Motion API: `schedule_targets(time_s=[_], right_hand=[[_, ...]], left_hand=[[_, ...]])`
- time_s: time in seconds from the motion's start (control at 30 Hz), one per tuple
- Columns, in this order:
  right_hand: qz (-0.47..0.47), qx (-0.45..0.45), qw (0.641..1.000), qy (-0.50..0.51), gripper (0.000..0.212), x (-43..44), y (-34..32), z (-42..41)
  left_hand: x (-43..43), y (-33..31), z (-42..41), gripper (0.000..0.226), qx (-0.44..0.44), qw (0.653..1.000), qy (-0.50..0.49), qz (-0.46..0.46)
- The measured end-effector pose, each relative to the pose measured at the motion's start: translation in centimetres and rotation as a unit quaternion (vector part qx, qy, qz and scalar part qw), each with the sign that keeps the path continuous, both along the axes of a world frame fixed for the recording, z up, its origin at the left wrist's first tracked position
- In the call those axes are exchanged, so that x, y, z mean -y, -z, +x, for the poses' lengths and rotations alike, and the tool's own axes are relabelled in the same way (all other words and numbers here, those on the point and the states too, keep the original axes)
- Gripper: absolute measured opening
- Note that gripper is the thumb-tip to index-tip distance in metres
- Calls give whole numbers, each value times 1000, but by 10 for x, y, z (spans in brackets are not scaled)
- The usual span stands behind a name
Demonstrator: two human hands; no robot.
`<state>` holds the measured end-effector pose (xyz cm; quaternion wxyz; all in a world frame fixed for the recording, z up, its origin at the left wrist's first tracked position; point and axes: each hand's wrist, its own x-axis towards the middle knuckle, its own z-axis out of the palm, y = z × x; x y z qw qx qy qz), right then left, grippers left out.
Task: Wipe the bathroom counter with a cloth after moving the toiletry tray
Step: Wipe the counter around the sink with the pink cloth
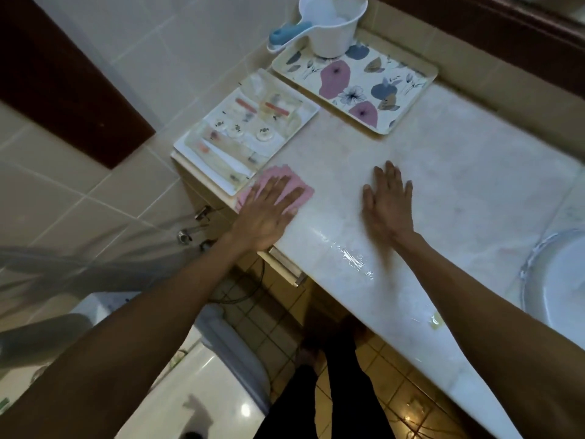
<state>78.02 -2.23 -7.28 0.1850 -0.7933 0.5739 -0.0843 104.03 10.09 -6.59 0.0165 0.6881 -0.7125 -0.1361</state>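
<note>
A pink cloth [305,191] lies on the pale marble counter [443,172] near its front left corner. My left hand [269,213] presses flat on the cloth with fingers spread. My right hand [387,201] rests flat on the bare counter to the right of the cloth, fingers apart, holding nothing. A white toiletry tray [190,146] with several wrapped sachets and small items sits at the counter's left end, just beyond the cloth. A wet streak [351,256] glistens near the front edge.
A flower-patterned tray [411,99] lies at the back, with a white dipper [335,23] with a blue handle standing on its far corner. A white basin [560,280] is at the right. Below the counter are a toilet [202,384], pipe fittings [190,232] and a tiled floor.
</note>
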Motion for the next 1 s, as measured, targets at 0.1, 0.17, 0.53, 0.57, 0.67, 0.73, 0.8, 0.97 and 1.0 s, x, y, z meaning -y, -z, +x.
schedule_targets(time_s=[0.1, 0.17, 0.53, 0.57, 0.67, 0.73, 0.8, 0.97, 1.0], right_hand=[[15, 26, 1000, 5, 50, 1, -7, -21], [12, 34, 999, 24, 49, -2, -10, -46], [3, -22, 991, 133, 48, -39, -20, -171], [1, -33, 990, 136, 49, -46, -20, -179], [-19, -67, 986, 151, 49, -64, -23, -204], [-15, -74, 982, 171, 46, -76, -26, -224], [-10, -94, 978, 186, 51, -90, -28, -245], [14, -86, 979, 186, 58, -129, -24, -283], [17, -74, 980, 183, 58, -135, -21, -286]], left_hand=[[40, 0, -35, 57, -8, 996, -85, -14], [51, 2, -87, 57, -35, 997, -70, -18], [11, 5, -100, 50, -47, 980, 192, -24], [28, 2, -95, 51, -42, 988, 150, -16], [63, 3, -127, 53, -25, 998, 49, -18], [65, 8, -170, 56, -22, 998, 51, -30], [45, 9, -218, 56, -44, 992, 110, -33], [-26, 11, -243, 49, -58, 950, 305, -29], [-27, 13, -227, 49, -52, 941, 334, -25]])
